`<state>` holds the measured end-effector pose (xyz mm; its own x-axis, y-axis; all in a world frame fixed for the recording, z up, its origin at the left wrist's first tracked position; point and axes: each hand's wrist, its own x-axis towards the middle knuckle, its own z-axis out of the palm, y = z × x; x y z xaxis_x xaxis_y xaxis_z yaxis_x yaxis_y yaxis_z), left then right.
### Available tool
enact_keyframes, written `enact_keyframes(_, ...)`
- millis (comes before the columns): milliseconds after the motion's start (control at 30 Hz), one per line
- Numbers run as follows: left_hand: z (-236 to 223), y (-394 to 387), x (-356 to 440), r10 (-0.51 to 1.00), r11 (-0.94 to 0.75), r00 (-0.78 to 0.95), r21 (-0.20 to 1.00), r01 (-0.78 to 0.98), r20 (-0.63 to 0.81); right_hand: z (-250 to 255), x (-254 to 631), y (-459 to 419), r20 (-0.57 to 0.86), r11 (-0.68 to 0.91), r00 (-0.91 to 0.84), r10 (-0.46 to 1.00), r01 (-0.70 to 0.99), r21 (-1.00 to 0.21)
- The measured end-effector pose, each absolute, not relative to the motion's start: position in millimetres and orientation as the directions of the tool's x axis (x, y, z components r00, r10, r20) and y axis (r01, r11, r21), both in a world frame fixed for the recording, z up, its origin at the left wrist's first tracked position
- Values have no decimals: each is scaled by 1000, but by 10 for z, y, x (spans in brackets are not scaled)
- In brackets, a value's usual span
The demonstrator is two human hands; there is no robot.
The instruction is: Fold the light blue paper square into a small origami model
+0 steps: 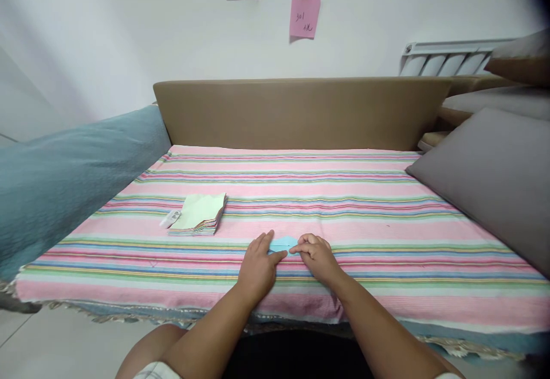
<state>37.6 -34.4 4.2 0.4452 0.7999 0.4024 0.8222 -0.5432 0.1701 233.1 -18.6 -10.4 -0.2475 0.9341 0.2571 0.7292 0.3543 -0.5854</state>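
A small light-blue sheet of paper [282,242], apparently folded, lies on the striped cloth [365,230] in front of me. My left hand [259,261] rests flat at the paper's left end, fingers stretched out and thumb along its near edge. At the right end, the fingers of my right hand [317,256] are curled, gripping the paper's edge, with the index finger pointing toward my left thumb. Both thumb and fingertip almost meet at the near edge. Part of the paper is hidden under my fingers.
Left of my hands lies a stack of coloured paper [201,211], pale green on top, beside a small white object [171,218]. Grey cushions [490,178] stand at the right, a blue-covered armrest [81,167] at the left, and a brown backrest [296,114] behind.
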Motion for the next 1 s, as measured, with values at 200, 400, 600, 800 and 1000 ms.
enact_keyframes(200, 2, -316, 364, 787, -553, 438, 182, 813, 434, -110, 2334, -182, 257, 355, -249, 934, 731, -583)
enact_keyframes(400, -15, -299, 357, 785, -557, 447, 173, 812, 429, -100, 2332, -187, 253, 352, -249, 935, 731, -585)
enact_keyframes(600, -7, -300, 356, 782, -563, 450, 180, 807, 431, -93, 2333, -188, 246, 347, -248, 937, 732, -586)
enact_keyframes(800, -17, -294, 361, 771, -569, 443, 183, 802, 457, -92, 2339, -189, 240, 345, -250, 938, 733, -586)
enact_keyframes(1000, -22, -290, 357, 765, -575, 448, 178, 799, 462, -92, 2340, -186, 236, 346, -254, 938, 731, -588)
